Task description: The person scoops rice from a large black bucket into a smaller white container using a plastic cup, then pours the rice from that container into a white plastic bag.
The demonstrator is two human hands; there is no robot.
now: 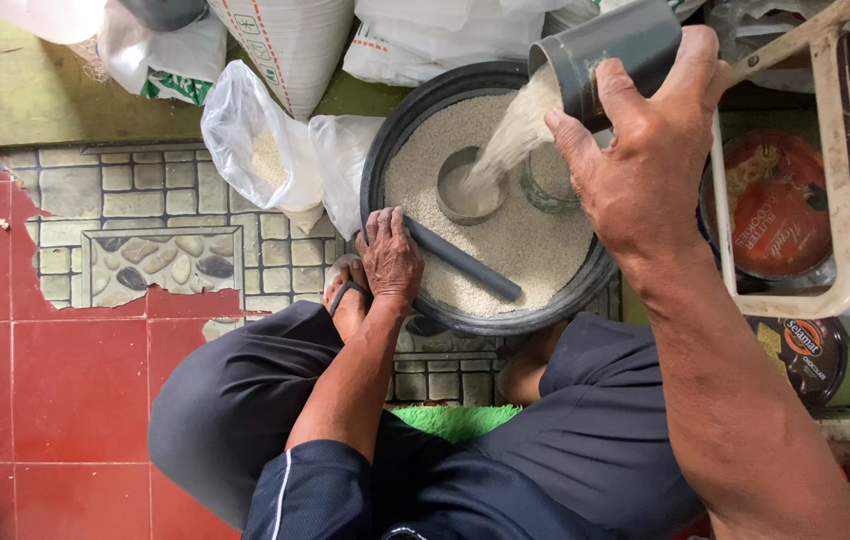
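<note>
Two hands: right hand (650,160) pours rice (525,240) (left hand (390,255) grips stick (465,262)).

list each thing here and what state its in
right hand: grips grey cup, tilted
grey cup: tipped, grain pouring out
tin: upright in basin, part filled
basin: holds grain
left hand: on grey tube
grey tube: lying on the grain
clear bag: open, some grain inside
glass: upright in the grain
</note>
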